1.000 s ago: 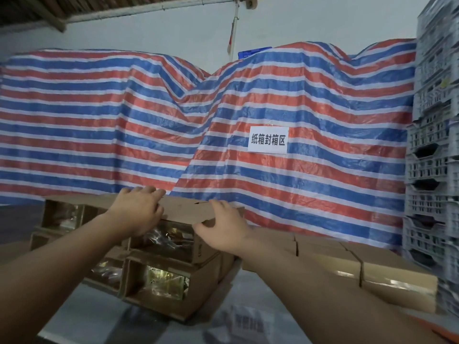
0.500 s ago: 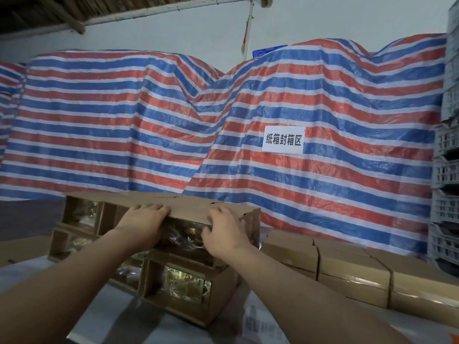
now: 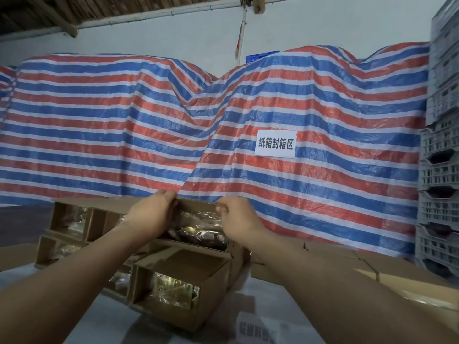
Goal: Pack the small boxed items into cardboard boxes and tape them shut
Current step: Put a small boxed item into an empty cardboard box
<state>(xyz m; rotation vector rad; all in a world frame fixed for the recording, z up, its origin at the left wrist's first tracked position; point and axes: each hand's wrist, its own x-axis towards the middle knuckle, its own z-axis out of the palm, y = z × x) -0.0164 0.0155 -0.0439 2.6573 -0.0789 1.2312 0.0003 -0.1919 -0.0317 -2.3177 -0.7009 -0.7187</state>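
A stack of small brown boxes with clear windows (image 3: 171, 289) stands on the table ahead of me, two layers high. Both my hands hold the top right box (image 3: 198, 224) of the stack. My left hand (image 3: 151, 214) grips its left end, fingers curled over the top far edge. My right hand (image 3: 236, 218) grips its right end the same way. Shiny wrapped goods show through its window. Below it, a lower box shows a gold packet behind its window.
Closed cardboard boxes (image 3: 372, 271) lie in a row at the right on the table. A red, white and blue striped tarp (image 3: 124, 125) with a white paper sign (image 3: 275, 144) fills the background. Grey plastic crates (image 3: 439, 170) are stacked at the far right.
Both hands have slid along the top box and closed round its two ends. The view has shifted, and the box's front has come slightly toward me.
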